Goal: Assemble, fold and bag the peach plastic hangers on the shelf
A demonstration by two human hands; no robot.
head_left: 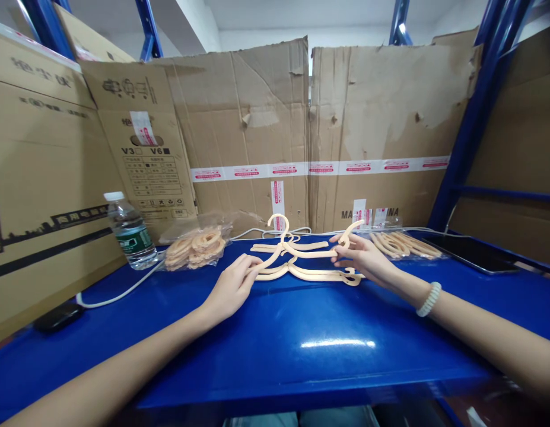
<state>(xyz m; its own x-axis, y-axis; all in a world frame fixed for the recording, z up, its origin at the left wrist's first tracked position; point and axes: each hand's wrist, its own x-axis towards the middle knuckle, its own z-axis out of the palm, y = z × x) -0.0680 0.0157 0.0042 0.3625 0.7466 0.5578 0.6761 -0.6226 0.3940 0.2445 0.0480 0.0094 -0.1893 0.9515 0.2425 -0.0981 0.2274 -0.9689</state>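
Note:
A beige plastic clothes hanger (pixel 310 254) is held up above the blue tabletop, its hook (pixel 280 220) pointing upward. My left hand (pixel 232 283) is closed on the left arm of this hanger. At its right end, my right hand (pixel 366 256) pinches with thumb and fingers, and a curved beige piece (pixel 355 225) sticks up there. Whether that piece is joined to the hanger I cannot tell. Just below and behind, more beige hangers (pixel 317 275) lie stacked on the table, partly hidden by the held one.
Bagged beige rings (pixel 197 248) and a water bottle (pixel 131 234) stand at left, near a black device (pixel 59 317) and white cable (pixel 118 301). Bagged beige strips (pixel 408 243) and a dark tablet (pixel 473 252) lie at right. Cardboard (pixel 248 130) walls the back of the blue table (pixel 301 350).

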